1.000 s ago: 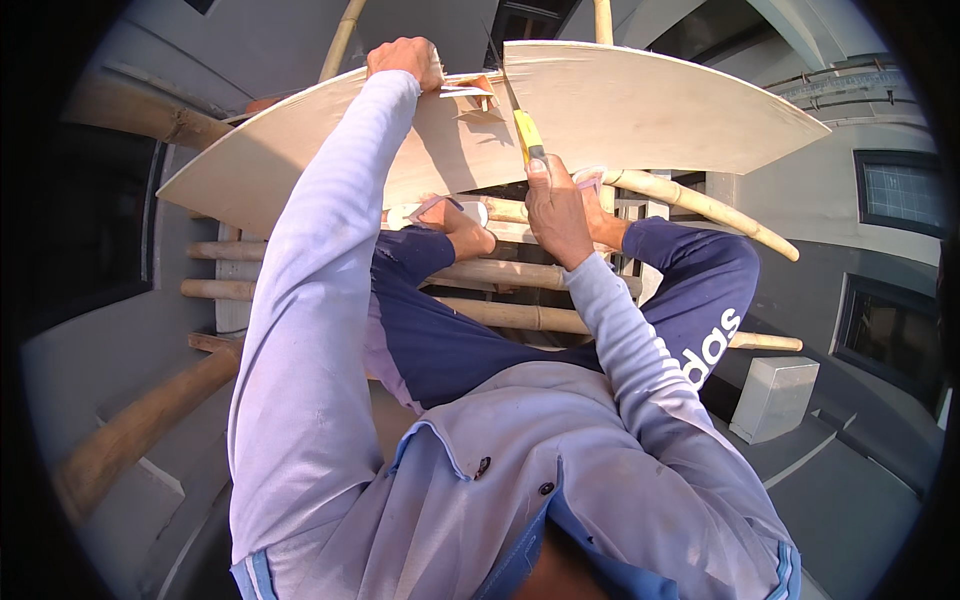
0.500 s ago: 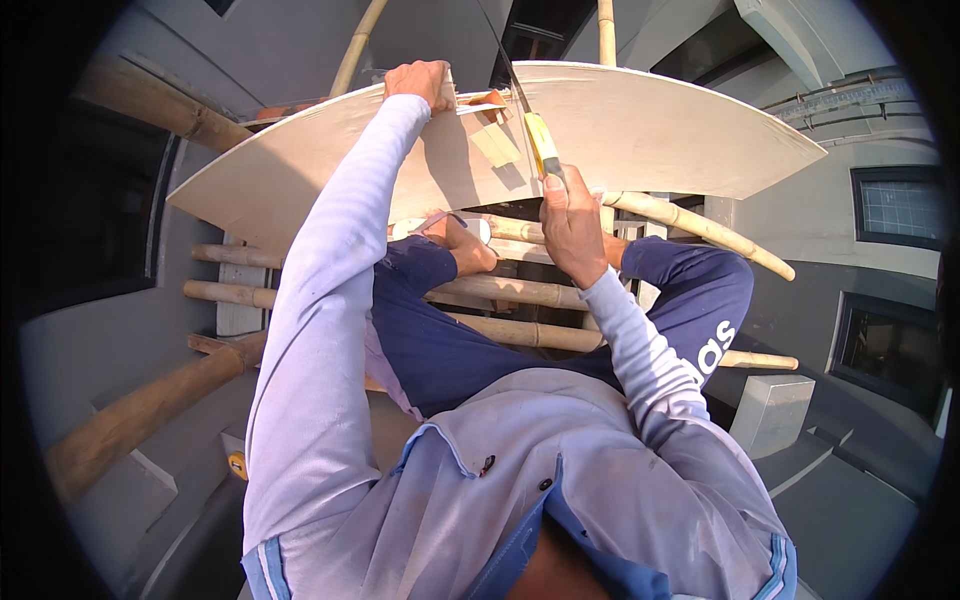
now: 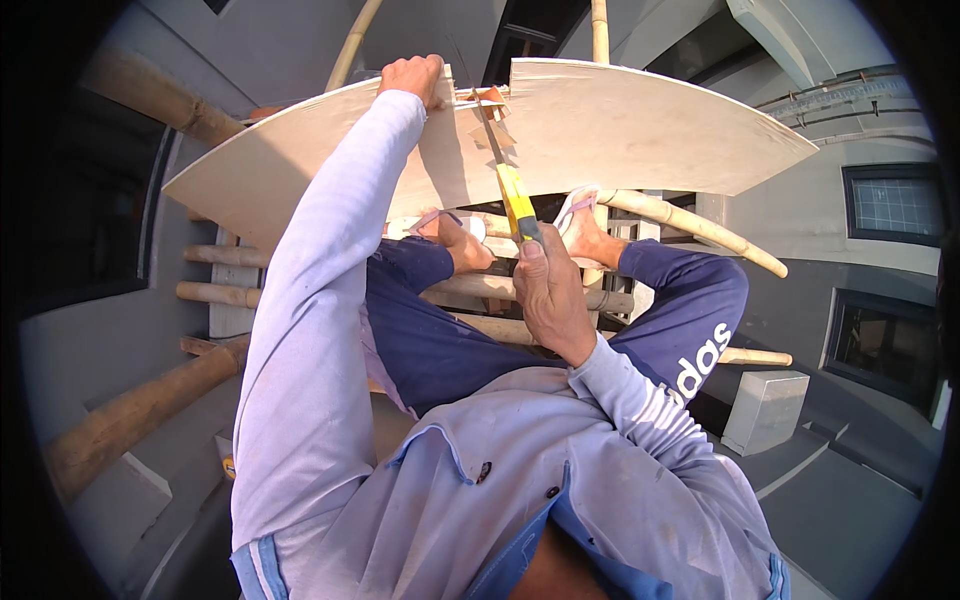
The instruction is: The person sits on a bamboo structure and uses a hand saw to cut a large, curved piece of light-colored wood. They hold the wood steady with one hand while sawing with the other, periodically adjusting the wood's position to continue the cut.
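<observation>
A pale thin wooden board lies crosswise in front of me with a cut notch in its far edge, where small loose or split pieces show. My left hand is closed over that far edge, just left of the notch. My right hand grips the yellow and dark handle of a saw, its narrow blade pointing away from me across the notch. My two sandalled feet rest under the board's near edge, on the poles.
Bamboo poles form a platform beneath me, and more poles run along the left. A pale block is at lower right. Grey walls with dark-framed windows surround the scaffold, dropping away below.
My right hand has drawn the saw back toward my body, so the blade sits lower, over the notch. My left hand has stayed gripping the edge, shifting only slightly in view.
</observation>
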Motion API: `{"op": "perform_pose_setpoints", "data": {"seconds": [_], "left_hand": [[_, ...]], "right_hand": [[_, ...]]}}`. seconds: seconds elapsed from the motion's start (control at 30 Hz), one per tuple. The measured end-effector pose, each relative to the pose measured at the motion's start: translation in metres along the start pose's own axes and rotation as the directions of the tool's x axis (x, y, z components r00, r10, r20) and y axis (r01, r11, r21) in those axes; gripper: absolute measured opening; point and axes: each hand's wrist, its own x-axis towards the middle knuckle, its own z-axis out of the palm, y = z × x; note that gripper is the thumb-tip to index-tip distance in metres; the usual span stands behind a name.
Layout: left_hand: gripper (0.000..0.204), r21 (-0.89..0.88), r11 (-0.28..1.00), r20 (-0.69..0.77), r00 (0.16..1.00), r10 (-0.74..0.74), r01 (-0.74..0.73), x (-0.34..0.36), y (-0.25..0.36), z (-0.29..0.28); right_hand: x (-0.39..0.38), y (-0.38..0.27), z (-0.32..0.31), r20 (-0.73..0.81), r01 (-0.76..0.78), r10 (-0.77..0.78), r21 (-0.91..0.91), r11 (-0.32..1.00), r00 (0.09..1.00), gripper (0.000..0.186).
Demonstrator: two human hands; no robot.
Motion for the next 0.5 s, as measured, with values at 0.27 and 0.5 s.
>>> {"op": "perform_pose_setpoints", "data": {"seconds": [0.27,0.5], "left_hand": [[0.051,-0.014,1.0,0.03,1.0,0.006,-0.006,0.001,-0.004,-0.002],[0.051,-0.007,1.0,0.026,1.0,0.01,-0.01,0.004,-0.004,0.001]], "right_hand": [[0.003,-0.003,0.006,0.029,-0.02,0.019,0.06,0.998,0.999,0.036],[-0.009,-0.003,0.002,0.092,-0.16,0.153,0.076,0.984,0.984,0.035]]}}
